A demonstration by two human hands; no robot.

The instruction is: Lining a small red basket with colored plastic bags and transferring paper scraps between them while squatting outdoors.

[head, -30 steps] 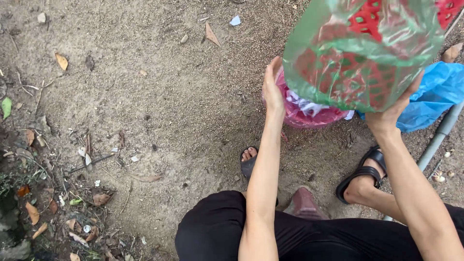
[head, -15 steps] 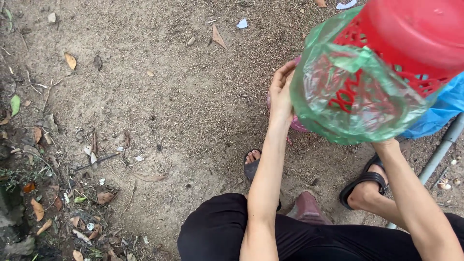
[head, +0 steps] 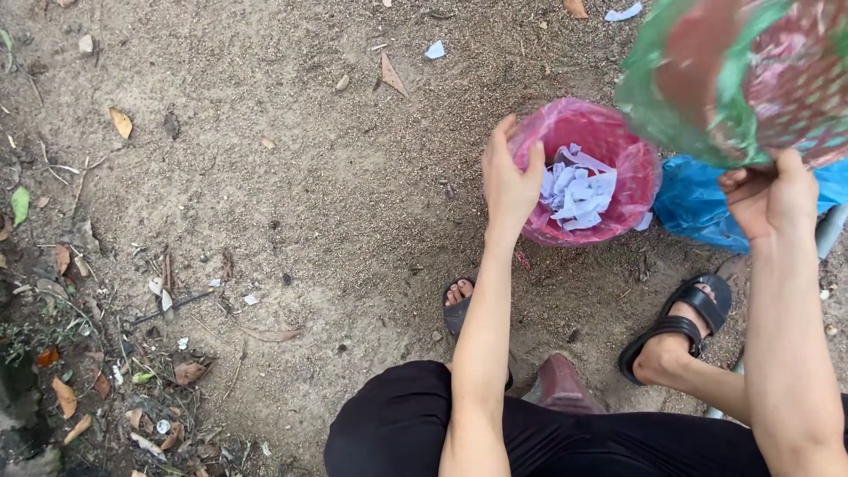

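Observation:
A pink plastic bag [head: 632, 173] stands open on the dirt, with white paper scraps [head: 576, 194] inside it. My left hand [head: 510, 177] grips the bag's near left rim. My right hand [head: 770, 198] holds up a red perforated basket lined with a green plastic bag [head: 742, 79], lifted at the upper right, blurred and tilted. The basket hangs above and to the right of the pink bag, apart from it.
A blue plastic bag [head: 698, 208] lies right of the pink one, beside a grey pipe [head: 829, 231]. My sandalled feet [head: 676, 331] and black-trousered knees are below. Dry leaves, paper bits and twigs litter the ground at the left [head: 132, 353].
The green-lined basket swung from over the pink bag up and to the right, uncovering the bag and its paper scraps. My left hand stayed on the bag's rim.

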